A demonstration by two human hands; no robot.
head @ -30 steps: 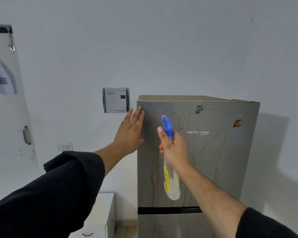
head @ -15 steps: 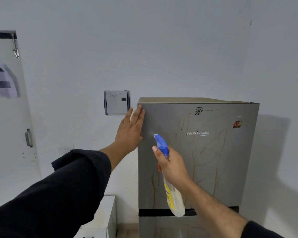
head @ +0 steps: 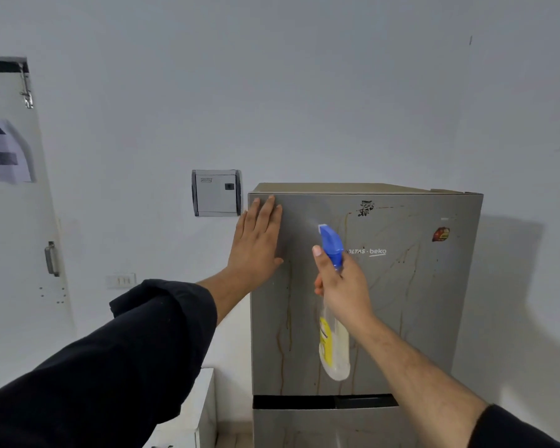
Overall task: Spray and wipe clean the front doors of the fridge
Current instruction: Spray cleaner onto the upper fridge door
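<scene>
Looking from the head camera, the fridge (head: pixel 417 302) stands against a pale wall, its grey upper door (head: pixel 401 334) marked with thin brown streaks (head: pixel 288 321) that run downward. A dark gap separates this door from the lower door (head: pixel 304 425), of which only the top strip shows.

The left hand (head: pixel 256 244) lies flat on the upper door's top left corner, fingers straight and together, grasping nothing. The right hand (head: pixel 343 289) is wrapped around the neck of a spray bottle (head: pixel 335 347), held just in front of the upper door. The bottle's blue nozzle (head: pixel 330 240) aims up and left toward the door, and its clear body with a yellow label hangs below the fist. Both forearms come out of dark sleeves (head: pixel 126 350).

On the door sit a small black sticker (head: pixel 365 208), a red sticker (head: pixel 441 234) and white brand lettering (head: pixel 370 251), partly hidden by the nozzle. Left of the fridge a grey box (head: pixel 216 193) is mounted on the wall, with a switch plate (head: pixel 121 280) lower down. A white door (head: pixel 13 286) with a metal handle (head: pixel 50 258) and a paper notice (head: pixel 7 153) fills the left edge. A low white cabinet (head: pixel 204 399) stands just beside the fridge.
</scene>
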